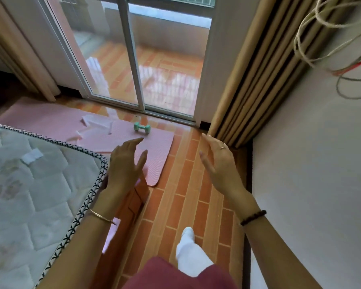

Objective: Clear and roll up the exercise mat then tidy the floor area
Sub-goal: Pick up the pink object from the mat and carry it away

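exercise mat [158, 147]: flat on floor, 11 o'clock, unrolled
white pieces [96, 123]: loose on mat, 10 o'clock
dumbbell [142, 128]: on mat, 12 o'clock
left hand [125, 163]: spread, empty
right hand [219, 161]: spread, empty
risk: rolling uncleared would likely trap dumbbell

We find the mat [158, 142] flat on the floor [186, 195] at middle left of the frame. The dumbbell [142, 128] sits on it near its far right corner, with some loose flat pieces [96, 120] on the mat to the dumbbell's left. The mattress [29, 184] fills the lower left, in front of the mat. Behind the mat, at upper centre, stands the sliding door [133, 59], with a curtain [258, 80] to its right. The wall [311, 184] fills the right side, and cords [331, 38] hang on it at upper right.
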Action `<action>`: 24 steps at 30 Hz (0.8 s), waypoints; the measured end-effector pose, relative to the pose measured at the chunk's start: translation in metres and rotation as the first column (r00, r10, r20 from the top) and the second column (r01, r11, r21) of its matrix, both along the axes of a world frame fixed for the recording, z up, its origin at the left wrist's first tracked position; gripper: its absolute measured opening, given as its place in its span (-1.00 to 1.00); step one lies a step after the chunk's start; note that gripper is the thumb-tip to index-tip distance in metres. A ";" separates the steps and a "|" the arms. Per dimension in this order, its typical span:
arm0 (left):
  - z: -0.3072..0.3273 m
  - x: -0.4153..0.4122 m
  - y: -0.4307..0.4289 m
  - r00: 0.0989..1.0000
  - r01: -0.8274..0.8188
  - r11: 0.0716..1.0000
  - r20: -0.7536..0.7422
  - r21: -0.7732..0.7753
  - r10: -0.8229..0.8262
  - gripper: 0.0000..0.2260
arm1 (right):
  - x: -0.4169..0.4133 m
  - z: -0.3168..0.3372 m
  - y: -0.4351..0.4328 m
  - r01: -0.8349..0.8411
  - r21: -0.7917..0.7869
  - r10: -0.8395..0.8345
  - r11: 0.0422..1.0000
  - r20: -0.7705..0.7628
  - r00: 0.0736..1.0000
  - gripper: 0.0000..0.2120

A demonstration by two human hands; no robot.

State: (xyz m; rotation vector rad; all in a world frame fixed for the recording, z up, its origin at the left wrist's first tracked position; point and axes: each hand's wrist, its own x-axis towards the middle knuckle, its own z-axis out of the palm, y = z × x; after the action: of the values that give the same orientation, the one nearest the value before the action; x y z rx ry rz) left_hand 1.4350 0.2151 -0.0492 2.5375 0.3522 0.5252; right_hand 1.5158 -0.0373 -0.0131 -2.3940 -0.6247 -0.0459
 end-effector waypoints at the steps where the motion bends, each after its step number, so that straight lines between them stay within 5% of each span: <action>1: 0.001 0.014 0.001 1.000 -0.021 1.000 0.002 -0.005 0.021 -0.55 | 0.021 0.002 0.002 -0.017 -0.007 0.017 1.000 0.001 1.000 -0.54; 24: -0.025 0.284 0.120 0.881 -0.473 0.874 -0.058 -0.110 0.469 -0.68 | 0.384 -0.005 0.198 -0.456 -0.099 0.457 0.884 -0.016 0.889 -0.38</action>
State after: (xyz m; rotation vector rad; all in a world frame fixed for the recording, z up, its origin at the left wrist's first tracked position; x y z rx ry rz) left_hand 1.7193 0.3350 -0.0741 2.3364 1.0011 0.6207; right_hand 1.8999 0.1610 -0.0186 -2.2774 -1.2064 0.1833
